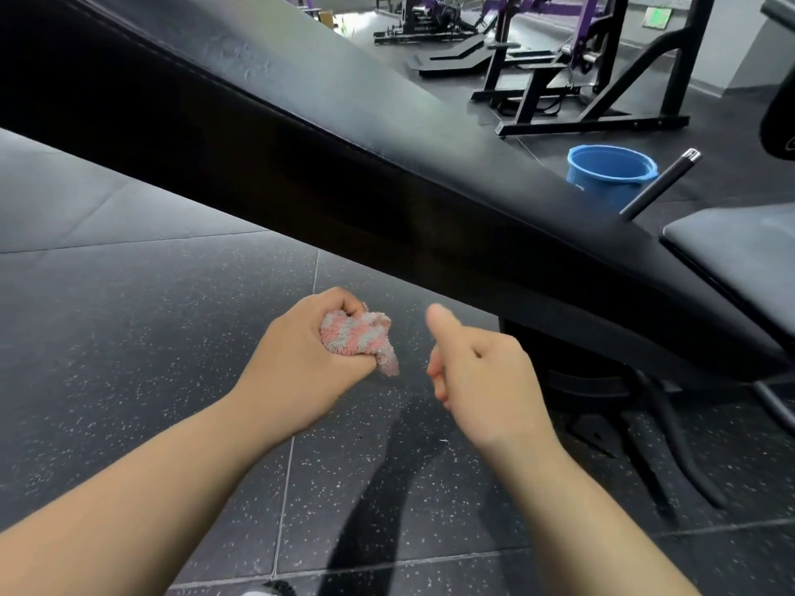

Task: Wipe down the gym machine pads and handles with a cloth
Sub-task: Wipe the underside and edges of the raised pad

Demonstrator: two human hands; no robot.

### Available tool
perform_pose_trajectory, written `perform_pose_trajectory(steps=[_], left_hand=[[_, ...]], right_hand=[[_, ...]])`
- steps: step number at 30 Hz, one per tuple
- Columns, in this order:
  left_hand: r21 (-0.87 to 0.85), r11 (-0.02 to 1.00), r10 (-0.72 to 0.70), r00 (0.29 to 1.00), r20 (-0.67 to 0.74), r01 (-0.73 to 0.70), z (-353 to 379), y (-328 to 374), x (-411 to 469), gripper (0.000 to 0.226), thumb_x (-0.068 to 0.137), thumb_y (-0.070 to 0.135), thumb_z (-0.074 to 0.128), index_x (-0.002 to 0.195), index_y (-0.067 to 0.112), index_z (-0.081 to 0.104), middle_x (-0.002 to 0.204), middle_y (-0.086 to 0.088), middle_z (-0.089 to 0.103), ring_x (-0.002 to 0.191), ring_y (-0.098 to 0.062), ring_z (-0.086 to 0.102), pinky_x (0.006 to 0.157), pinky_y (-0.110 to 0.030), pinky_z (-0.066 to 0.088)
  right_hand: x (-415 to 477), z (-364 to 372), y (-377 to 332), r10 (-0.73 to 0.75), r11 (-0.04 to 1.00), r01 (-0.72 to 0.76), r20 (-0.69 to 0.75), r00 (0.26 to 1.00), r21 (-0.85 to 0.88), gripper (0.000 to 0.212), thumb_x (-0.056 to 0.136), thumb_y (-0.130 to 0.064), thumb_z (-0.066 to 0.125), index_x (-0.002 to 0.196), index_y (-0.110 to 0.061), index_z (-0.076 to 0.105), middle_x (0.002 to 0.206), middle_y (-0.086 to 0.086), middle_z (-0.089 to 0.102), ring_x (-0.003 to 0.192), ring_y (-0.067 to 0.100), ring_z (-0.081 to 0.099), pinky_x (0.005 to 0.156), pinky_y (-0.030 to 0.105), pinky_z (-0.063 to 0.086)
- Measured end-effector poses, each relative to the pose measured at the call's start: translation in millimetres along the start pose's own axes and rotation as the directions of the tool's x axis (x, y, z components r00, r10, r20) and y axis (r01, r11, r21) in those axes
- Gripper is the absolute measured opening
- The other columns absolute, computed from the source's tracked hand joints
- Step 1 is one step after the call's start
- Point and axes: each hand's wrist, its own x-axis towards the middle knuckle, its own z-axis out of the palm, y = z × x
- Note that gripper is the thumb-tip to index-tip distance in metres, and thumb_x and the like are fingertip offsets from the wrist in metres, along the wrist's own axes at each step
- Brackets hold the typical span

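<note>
A long black back pad point(301, 122) of an inclined bench runs diagonally from the upper left to the lower right. Its black seat pad point(740, 251) shows at the right edge. Below the back pad, over the floor, my left hand point(301, 359) grips a bunched pink and grey cloth point(359, 342), with a tail of cloth hanging out to the right. My right hand point(477, 372) hovers just right of the cloth, thumb up and fingers loosely curled, holding nothing. Neither hand touches the pad.
A blue bucket point(608, 174) stands on the floor behind the bench. A black bar with a metal tip point(662, 182) leans beside it. The bench frame legs point(671, 440) stand at the lower right. Black and purple machines point(559, 58) fill the background on speckled rubber flooring point(129, 359).
</note>
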Motion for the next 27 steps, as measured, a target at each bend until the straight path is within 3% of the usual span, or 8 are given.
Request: perform_pose_trajectory(steps=[3,8,10,14,18,22,25,27], left_hand=[[-0.047,0.998,-0.044,0.994,-0.099,0.04,-10.4,1.4,-3.3,0.025,0.068,0.016,0.073,0.08,0.031,0.057,0.072,0.007,0.059,0.048,-0.004,0.041,0.047,-0.018,0.036],[-0.122,0.992,-0.073,0.962,-0.262,0.042,-34.8,17.4,-10.9,0.025,0.072,0.011,0.073,0.079,0.029,0.057,0.063,0.007,0.057,0.046,-0.004,0.042,0.043,-0.015,0.033],[-0.12,0.992,-0.079,0.958,-0.277,0.047,-43.8,19.5,-14.8,0.025,0.072,0.011,0.073,0.079,0.029,0.058,0.063,0.008,0.057,0.048,-0.004,0.042,0.045,-0.018,0.034],[-0.124,0.988,-0.119,0.953,-0.279,0.087,-59.6,17.6,-24.1,0.025,0.07,0.015,0.075,0.077,0.029,0.056,0.062,0.007,0.054,0.048,-0.007,0.038,0.048,-0.024,0.034],[-0.137,0.986,-0.133,0.947,-0.292,0.096,-76.4,19.2,-27.4,0.028,0.061,0.026,0.077,0.079,0.028,0.056,0.067,0.001,0.058,0.047,-0.007,0.038,0.046,-0.021,0.035],[-0.165,0.982,-0.145,0.938,-0.315,0.096,-91.5,19.1,-28.9,0.033,0.055,0.034,0.077,0.081,0.027,0.057,0.076,-0.002,0.064,0.052,-0.011,0.041,0.047,-0.026,0.037],[-0.185,0.978,-0.161,0.922,-0.351,0.1,-103.1,17.3,-31.6,0.03,0.055,0.029,0.072,0.08,0.027,0.056,0.072,0.003,0.063,0.052,-0.009,0.041,0.045,-0.021,0.036],[-0.202,0.974,-0.169,0.914,-0.37,0.099,-108.8,15.7,-33.1,0.03,0.052,0.03,0.068,0.079,0.029,0.056,0.07,0.005,0.061,0.05,-0.006,0.04,0.046,-0.022,0.036]], right_hand=[[0.6,8.6,-15.2,-0.13,0.981,0.134,0.036,0.991,-0.139,0.072,0.075,-0.07,0.035,0.067,0.0,0.052,0.063,0.018,0.057,0.054,0.025,0.046,0.064,0.046,0.051],[6.5,10.6,-38.8,-0.122,0.977,0.146,0.15,0.981,-0.158,0.076,0.075,-0.072,0.037,0.067,0.001,0.054,0.063,0.019,0.058,0.062,0.036,0.057,0.071,0.051,0.055],[5.0,11.6,-49.5,-0.129,0.969,0.162,0.177,0.976,-0.189,0.077,0.075,-0.073,0.038,0.066,0.001,0.055,0.063,0.019,0.059,0.062,0.035,0.058,0.073,0.049,0.056],[-0.1,19.2,-66.5,-0.192,0.939,0.231,0.168,0.967,-0.255,0.061,0.09,-0.054,0.047,0.058,-0.002,0.053,0.06,0.017,0.059,0.052,0.025,0.05,0.065,0.042,0.053],[-2.3,31.8,-77.3,-0.246,0.921,0.281,0.158,0.956,-0.269,0.064,0.088,-0.062,0.047,0.042,-0.017,0.043,0.041,-0.001,0.039,0.041,0.01,0.033,0.049,0.036,0.036],[0.3,45.6,-94.6,-0.297,0.898,0.337,0.176,0.939,-0.283,0.064,0.088,-0.057,0.05,0.039,-0.019,0.037,0.037,-0.006,0.028,0.04,0.013,0.028,0.047,0.028,0.025],[5.3,59.6,-109.3,-0.277,0.912,0.334,0.242,0.93,-0.238,0.061,0.09,-0.054,0.049,0.047,-0.009,0.048,0.046,0.009,0.042,0.046,0.012,0.037,0.052,0.042,0.041],[5.6,67.5,-119.1,-0.246,0.928,0.313,0.297,0.923,-0.204,0.069,0.089,-0.06,0.047,0.064,0.004,0.055,0.058,0.021,0.053,0.051,0.017,0.045,0.063,0.048,0.052]])
